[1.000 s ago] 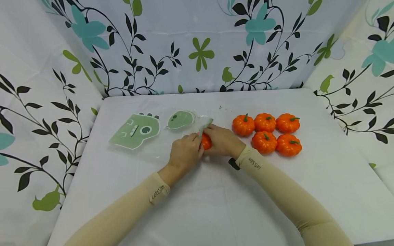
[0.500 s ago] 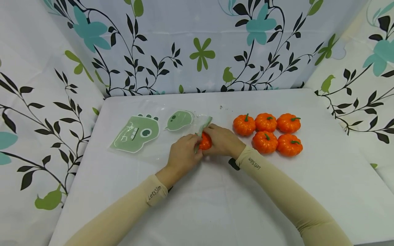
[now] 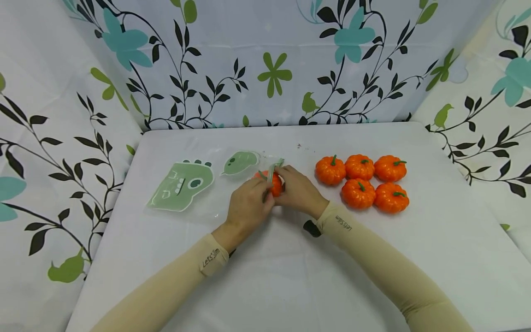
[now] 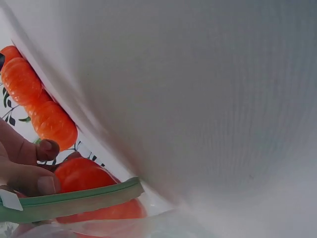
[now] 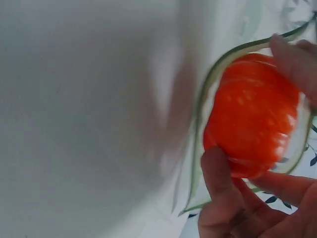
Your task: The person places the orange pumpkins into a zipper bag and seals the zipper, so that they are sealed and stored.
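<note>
A clear zip bag with green dinosaur prints lies on the table, its mouth toward the right. My left hand grips the bag by its mouth. Fingers of my right hand hold a small orange pumpkin from the right side. Around that pumpkin, the green-edged opening gapes wide in the right wrist view. The green zip strip crosses in front of the pumpkin in the left wrist view. In the head view, the pumpkin's green stem shows to the left of the strip, and the fingers partly cover its body.
Several orange pumpkins stand grouped in two rows on the white table, right of my hands. A patterned curtain borders the table at the back and sides. Below my right wrist there is a black object.
The pumpkin has moved left into the bag's mouth, and its stem has come into sight beyond the strip. The dinosaur face print has shifted slightly nearer to me.
</note>
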`<state>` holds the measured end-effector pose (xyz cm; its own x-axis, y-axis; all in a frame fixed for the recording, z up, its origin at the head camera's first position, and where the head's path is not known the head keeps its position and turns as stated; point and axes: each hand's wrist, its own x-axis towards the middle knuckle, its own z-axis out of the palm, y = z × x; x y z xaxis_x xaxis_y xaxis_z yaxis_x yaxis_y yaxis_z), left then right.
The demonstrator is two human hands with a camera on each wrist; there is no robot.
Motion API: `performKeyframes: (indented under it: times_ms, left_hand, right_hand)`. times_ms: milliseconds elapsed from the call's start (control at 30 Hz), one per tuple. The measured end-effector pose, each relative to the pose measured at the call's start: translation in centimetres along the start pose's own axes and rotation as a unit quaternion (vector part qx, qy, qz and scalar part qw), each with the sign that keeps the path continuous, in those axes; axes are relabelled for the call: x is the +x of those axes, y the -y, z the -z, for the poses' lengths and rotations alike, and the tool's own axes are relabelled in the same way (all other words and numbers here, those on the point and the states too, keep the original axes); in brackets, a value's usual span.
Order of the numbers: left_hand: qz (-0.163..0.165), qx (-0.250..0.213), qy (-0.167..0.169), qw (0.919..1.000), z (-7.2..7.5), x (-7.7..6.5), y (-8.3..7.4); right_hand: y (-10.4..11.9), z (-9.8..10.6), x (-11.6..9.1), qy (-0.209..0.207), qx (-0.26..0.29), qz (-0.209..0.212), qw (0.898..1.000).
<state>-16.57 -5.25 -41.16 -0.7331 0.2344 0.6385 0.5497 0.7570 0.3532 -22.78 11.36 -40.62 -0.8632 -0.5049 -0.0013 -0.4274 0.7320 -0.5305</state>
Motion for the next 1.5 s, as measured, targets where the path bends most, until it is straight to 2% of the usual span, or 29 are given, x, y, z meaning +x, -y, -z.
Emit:
performKeyframes:
  times_ms: [100, 200, 533, 600, 800, 933, 1100, 1233, 1367, 1500]
  left_hand:
    - [0.002, -0.001, 0.0, 1.0, 0.0, 0.1, 0.0]
    - [0.008, -0.004, 0.002, 1.0, 0.0, 0.2, 0.0]
    - [0.006, -0.006, 0.01, 0.9999, -0.1, 0.2, -0.5]
    - [0.005, -0.008, 0.005, 0.9999, 0.0, 0.2, -0.5]
    - [-0.003, -0.017, -0.017, 0.9997, 0.1, 0.4, -0.4]
    - [-0.012, -0.01, -0.022, 0.9996, 0.1, 0.5, -0.4]
    - [-0.052, -0.008, -0.035, 0.998, -0.1, 0.4, -0.6]
    - [-0.087, -0.017, -0.041, 0.9953, -0.3, 0.1, -0.6]
    - [-0.1, -0.015, -0.038, 0.9941, -0.4, -0.2, -0.6]
    - [-0.107, -0.017, -0.035, 0.9935, -0.5, -0.3, -0.4]
  right_hand:
    - [0.0, 0.4, -0.2, 0.023, 0.083, -0.024, 0.996]
    - [-0.1, 0.6, -0.3, 0.041, 0.14, -0.043, 0.988]
    - [-0.6, -0.2, -0.4, 0.057, 0.222, -0.089, 0.969]
    - [-0.8, -0.2, -0.5, 0.06, 0.244, -0.095, 0.963]
    - [-1.5, -0.3, -1.0, 0.073, 0.326, -0.099, 0.937]
    - [-1.6, -0.6, -1.2, 0.065, 0.351, -0.088, 0.93]
    - [-1.4, -1.1, -1.1, 0.057, 0.347, -0.068, 0.934]
    - [-1.1, -1.4, -0.8, 0.068, 0.302, -0.067, 0.949]
    - [-0.8, -1.7, -0.6, 0.07, 0.275, -0.062, 0.957]
    - [-0.7, -1.9, -0.4, 0.045, 0.283, -0.07, 0.955]
